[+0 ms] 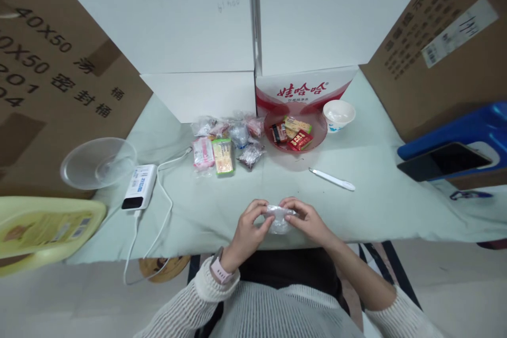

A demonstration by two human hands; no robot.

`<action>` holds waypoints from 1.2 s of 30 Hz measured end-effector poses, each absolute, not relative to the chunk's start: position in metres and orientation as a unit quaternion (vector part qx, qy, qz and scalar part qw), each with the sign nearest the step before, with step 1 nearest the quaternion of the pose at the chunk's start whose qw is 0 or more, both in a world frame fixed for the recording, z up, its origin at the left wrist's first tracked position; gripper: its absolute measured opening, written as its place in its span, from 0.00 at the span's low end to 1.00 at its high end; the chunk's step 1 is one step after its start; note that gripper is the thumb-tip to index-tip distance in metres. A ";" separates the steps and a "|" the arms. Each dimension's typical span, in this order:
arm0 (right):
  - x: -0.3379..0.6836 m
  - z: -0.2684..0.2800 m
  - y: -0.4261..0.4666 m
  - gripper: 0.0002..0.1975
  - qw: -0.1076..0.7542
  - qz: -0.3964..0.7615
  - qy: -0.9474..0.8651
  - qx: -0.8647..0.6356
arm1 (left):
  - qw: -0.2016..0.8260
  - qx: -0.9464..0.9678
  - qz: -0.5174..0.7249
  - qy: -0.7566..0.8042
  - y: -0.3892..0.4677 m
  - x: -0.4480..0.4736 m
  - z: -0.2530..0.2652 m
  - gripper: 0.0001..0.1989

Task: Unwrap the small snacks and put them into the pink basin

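Near the front edge of the table, a small clear plastic bag (279, 220) is stretched between my two hands. My left hand (250, 226) pinches its left side between thumb and fingers. On the other side, my right hand (307, 218) grips the upper right edge the same way. What the bag holds, if anything, cannot be made out. Beyond my hands lie several wrapped snack packs (224, 156) in a cluster. A pinkish clear bowl (270, 140) with several snack packets, one a red packet (300, 140), stands to their right. A white craft knife (331, 178) lies nearer me.
A white paper cup (339, 113) stands behind the knife. At left are a clear plastic bowl (71, 163), a power bank (143, 185) with a white cable (168, 198), and a yellow jug (47, 229). A phone (443, 161) leans on a blue container (459, 127) at right. Boxes wall the back and sides.
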State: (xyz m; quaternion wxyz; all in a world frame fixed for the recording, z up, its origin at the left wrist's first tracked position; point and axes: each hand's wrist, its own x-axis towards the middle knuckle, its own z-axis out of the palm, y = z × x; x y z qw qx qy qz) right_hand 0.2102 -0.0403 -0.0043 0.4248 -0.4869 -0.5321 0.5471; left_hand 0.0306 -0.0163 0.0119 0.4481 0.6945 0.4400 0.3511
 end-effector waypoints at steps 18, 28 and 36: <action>0.387 0.023 0.188 0.12 0.218 -0.026 -0.542 -0.811 | 0.359 0.741 0.329 0.463 0.015 0.010 -0.001 0.09; 0.280 0.016 0.091 0.09 0.373 0.061 -0.727 -0.574 | 0.089 0.789 0.212 0.570 0.115 0.042 -0.025 0.24; 0.225 -0.020 0.004 0.19 0.326 0.300 -0.684 -0.580 | 0.183 0.876 0.131 0.427 0.079 0.023 -0.022 0.30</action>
